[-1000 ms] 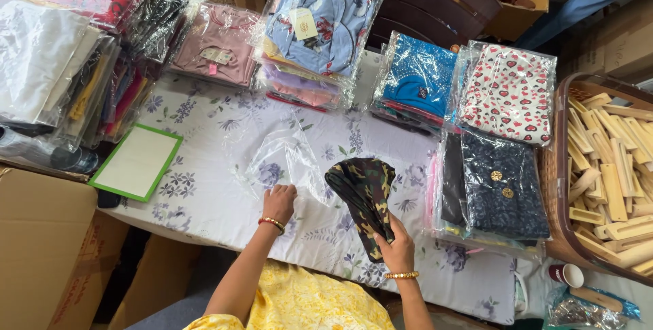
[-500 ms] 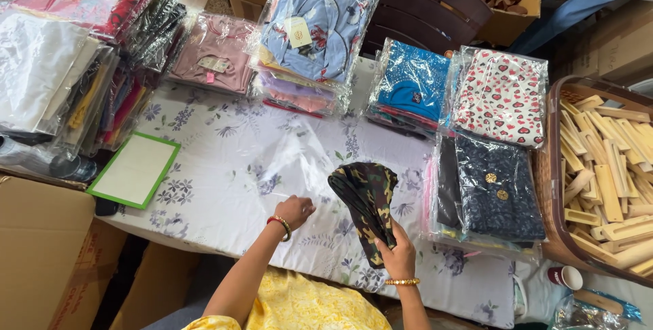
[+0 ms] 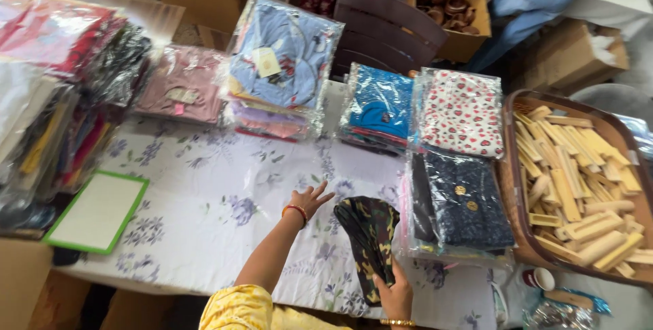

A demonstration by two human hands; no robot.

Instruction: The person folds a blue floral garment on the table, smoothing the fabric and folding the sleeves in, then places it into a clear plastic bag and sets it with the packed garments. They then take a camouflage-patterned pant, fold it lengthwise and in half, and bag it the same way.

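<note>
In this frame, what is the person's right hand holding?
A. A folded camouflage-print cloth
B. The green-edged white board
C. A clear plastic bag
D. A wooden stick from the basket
A: the right hand grips the near end of the folded camouflage-print cloth on the floral tablecloth, while the left hand is spread open, holding nothing.

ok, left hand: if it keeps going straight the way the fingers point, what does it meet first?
The left hand is open, fingers aimed up and right over the floral white tablecloth. The first thing in that line looks like the stack of clear-bagged blue garments; bare cloth lies between. Height above the table is unclear.
</note>
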